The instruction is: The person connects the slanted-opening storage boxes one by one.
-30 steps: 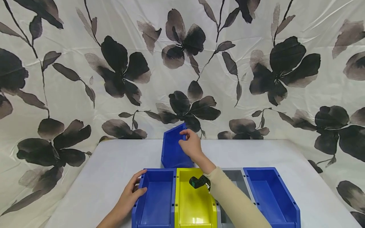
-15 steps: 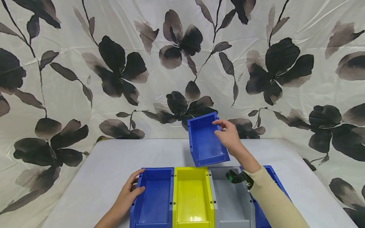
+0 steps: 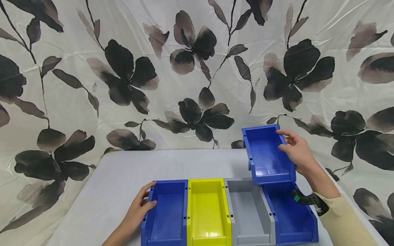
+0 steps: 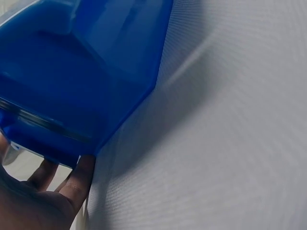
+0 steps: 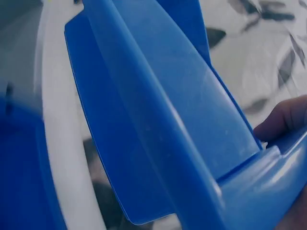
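My right hand (image 3: 298, 153) pinches a small blue open-front bin (image 3: 266, 155) by its right rim. This bin is tilted with its hollow toward me, above the back end of the right blue bin (image 3: 290, 217). The right wrist view shows its ribbed blue outside (image 5: 163, 115) close up, with a fingertip (image 5: 283, 119) at the edge. At the far left of the row, my left hand (image 3: 136, 208) grips the back left corner of the left blue bin (image 3: 168, 213), thumb at the side rim. The left wrist view shows those fingers (image 4: 79, 184) against the blue plastic (image 4: 53, 76).
A yellow bin (image 3: 207, 208) and a grey bin (image 3: 247, 210) stand between the two blue ones, side by side in one row. Under them is a white table (image 3: 123, 169). A floral cloth (image 3: 172, 78) hangs behind the table's back edge.
My right hand has carried the small blue bin rightward along the back, from behind the left and yellow bins to behind the right blue bin. The left hand stays at its corner.
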The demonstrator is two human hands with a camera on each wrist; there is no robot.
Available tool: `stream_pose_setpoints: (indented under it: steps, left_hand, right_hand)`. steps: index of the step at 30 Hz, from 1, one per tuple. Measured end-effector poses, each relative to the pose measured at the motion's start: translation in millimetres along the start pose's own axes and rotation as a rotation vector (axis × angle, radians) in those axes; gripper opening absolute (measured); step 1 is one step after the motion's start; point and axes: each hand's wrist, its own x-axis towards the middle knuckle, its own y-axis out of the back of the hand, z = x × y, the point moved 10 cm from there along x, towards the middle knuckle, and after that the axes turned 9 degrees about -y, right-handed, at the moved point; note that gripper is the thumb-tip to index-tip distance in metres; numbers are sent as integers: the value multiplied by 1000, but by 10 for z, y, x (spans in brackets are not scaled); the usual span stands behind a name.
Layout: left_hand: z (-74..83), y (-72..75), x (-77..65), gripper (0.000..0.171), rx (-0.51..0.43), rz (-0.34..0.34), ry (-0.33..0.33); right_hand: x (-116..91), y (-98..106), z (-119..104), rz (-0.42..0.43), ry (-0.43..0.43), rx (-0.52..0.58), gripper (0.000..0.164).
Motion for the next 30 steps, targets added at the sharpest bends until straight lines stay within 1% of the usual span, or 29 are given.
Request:
stream_pose_setpoints:
  steps: [8,14,19,22,27,30]
  left_hand:
    - [-9,13,-20,57,-1,5,9]
    - [-20,31,-29,57,1,7,10]
    - [-15,38,-21,57,21,10,9]
    - [-7,38,-10,59,30,19,9]
    - [26,38,19,64,35,38,-10]
    - [44,63,30,65,57,55,-15]
  right_hand:
    - [-154,489,300,-55,12,-56,48]
    - [-243,799,566,-74,-47,-110,48]
    - [-337,973,792,-128,-75,-84,49]
    - [-377,1051,930,-137,-87,-77,52]
    - [-442,1170,1186,-84,-151,-108,56]
    - [-490,1212,1291,-71,-191,-61,58]
